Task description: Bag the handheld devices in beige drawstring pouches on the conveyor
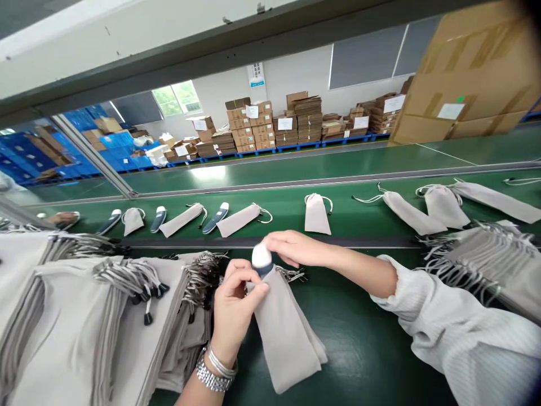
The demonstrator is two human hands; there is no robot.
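Note:
My left hand (236, 310), with a metal bracelet watch on the wrist, pinches the mouth of a long grey-beige drawstring pouch (285, 332) lying on the green belt. My right hand (291, 248) reaches in from the right, with its fingers on the white tip of a white-and-navy elongated item (261, 260). The item's lower part sits inside the pouch mouth and is hidden. Its exact kind is hard to tell.
Stacks of grey pouches (84, 304) with bundled drawstrings (203, 279) lie at the left, and more (486, 265) at the right. Pouches and white-and-navy items (215, 218) lie in a row on the far belt. Cardboard cartons (469, 73) and blue crates stand beyond.

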